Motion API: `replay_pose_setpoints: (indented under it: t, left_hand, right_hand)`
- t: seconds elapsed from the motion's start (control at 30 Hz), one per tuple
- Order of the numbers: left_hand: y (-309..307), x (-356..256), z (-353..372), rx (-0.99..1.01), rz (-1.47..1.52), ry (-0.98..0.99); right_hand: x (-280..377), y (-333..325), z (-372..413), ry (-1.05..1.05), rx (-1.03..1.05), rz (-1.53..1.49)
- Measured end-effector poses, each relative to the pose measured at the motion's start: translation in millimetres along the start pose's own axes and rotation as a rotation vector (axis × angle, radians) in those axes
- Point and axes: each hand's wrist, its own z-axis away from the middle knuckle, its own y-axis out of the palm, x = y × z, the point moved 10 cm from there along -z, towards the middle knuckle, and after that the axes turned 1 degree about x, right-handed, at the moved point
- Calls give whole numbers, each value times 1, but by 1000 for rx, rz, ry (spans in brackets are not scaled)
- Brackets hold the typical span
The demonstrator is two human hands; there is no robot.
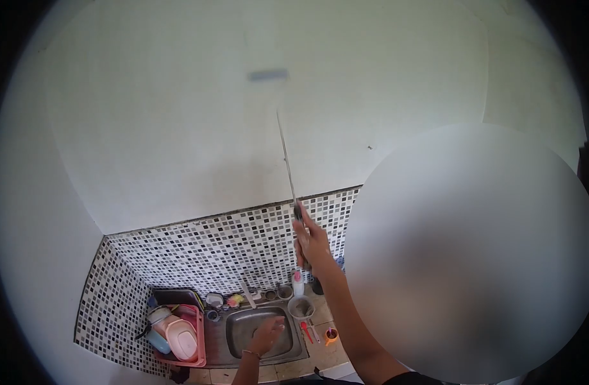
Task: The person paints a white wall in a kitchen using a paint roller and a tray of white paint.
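My right hand is raised in front of the wall and wrapped round the handle of a paint roller. The roller's thin metal rod runs up from my fist, and its grey head, smeared by motion, is at the white wall. Low in the view, my left hand hovers over the steel sink with its fingers loosely apart and nothing in them. A band circles the left wrist.
Mosaic tiles line the lower wall. Left of the sink stands a pink basket of plastic containers. A grey pot, a red-handled utensil and an orange cup stand to its right. A large blur hides the right side.
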Motion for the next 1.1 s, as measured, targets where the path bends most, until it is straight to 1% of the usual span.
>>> replay_pose_setpoints:
  t: [0.07,0.13,0.17,0.27,0.3,0.4,0.43,0.5,0.53,0.67,0.7,0.73,0.8,0.87,0.93,1.0,1.07,1.1]
  left_hand:
    - [9,-8,3,78,-28,0]
    - [9,-13,4,117,5,-23]
    - [9,-12,5,139,20,-38]
    - [-10,-14,-5,105,31,41]
    - [-21,-17,-8,72,3,60]
    - [-54,-28,-25,-3,-29,106]
    - [-66,-32,-31,-12,-13,112]
    - [-85,-40,-38,-39,10,111]
    - [-96,-55,-38,-62,19,109]
    - [-127,-70,-38,-104,9,108]
    - [-130,-54,-39,-71,60,27]
    - [-135,-50,-38,-84,61,40]
    - [-140,-43,-35,-109,65,64]
    - [-140,-49,-26,-140,67,111]
    - [-141,-42,-13,-156,65,136]
    - [-138,-19,3,-161,74,152]
    - [-139,11,20,-194,-71,177]
    - [-142,32,32,-211,-148,190]
  right_hand:
    - [-47,-8,30,70,-8,5]
    - [-74,-13,57,122,-10,-24]
    - [-79,-14,64,152,-12,-42]
    - [-63,-23,71,159,-46,3]
    - [-52,-21,70,109,-10,60]
    - [0,-20,64,-236,-124,505]
    - [20,-12,62,-402,-169,598]
    - [36,-3,45,-333,-160,704]
    - [47,1,34,-304,-156,756]
    - [112,18,-21,-654,-183,660]
    - [129,25,-34,-635,-175,629]
    - [145,31,-47,-616,-168,598]
    - [165,45,-60,-314,-112,556]
    - [173,52,-59,-202,-86,517]
    - [168,53,-62,-284,-109,525]
    - [132,38,-68,-569,-178,592]
    - [85,27,-49,-666,-167,556]
    - [55,21,-36,-489,-128,526]
